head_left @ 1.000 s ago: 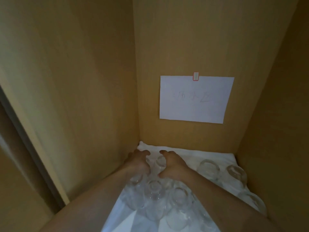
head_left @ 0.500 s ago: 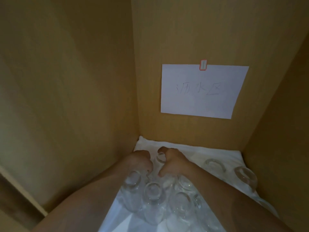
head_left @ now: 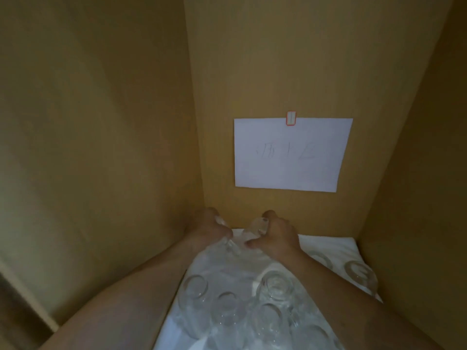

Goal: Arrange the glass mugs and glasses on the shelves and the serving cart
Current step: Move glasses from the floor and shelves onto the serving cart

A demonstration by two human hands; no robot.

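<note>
Interior of a wooden shelf compartment, dimly lit. A white cloth (head_left: 328, 245) lines the shelf floor in the lower half of the frame. Both forearms enter from the bottom and reach toward the back corner at centre frame.

The left hand (head_left: 208, 229) is curled round a clear glass (head_left: 222, 222) close to the left wall; the glass is largely hidden and blurred. The right hand (head_left: 276, 236) grips a second clear glass (head_left: 257, 227) by its upper part, thumb below, fingers over the top. The two held glasses sit near each other, just in front of the back panel.

A cluster of glasses (head_left: 237, 306) stands on the cloth at lower centre, between the forearms. Two more glasses (head_left: 361, 274) stand at lower right, near the right wall.

A white paper sheet (head_left: 293, 155) hangs on the back panel, right of centre, fixed by a red-edged clip (head_left: 290, 118). Its faint handwriting is not legible.
</note>
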